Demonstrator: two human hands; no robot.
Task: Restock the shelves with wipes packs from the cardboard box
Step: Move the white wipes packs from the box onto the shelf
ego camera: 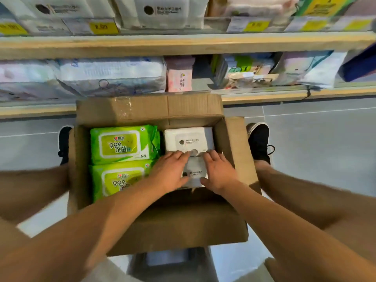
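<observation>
I am looking down into a shop aisle. Two wooden-edged shelves [183, 44] are running across my view, packed with wrapped packs of wipes and tissue, and yellow price tags [102, 27] are lining the upper shelf's front rail. Below them an open cardboard box [179, 226] of stock is sitting over the grey tiled floor [317, 139], holding green wipes packs [122, 145] and white wipes packs [188, 139] like the white ones showing on the upper shelf.
</observation>
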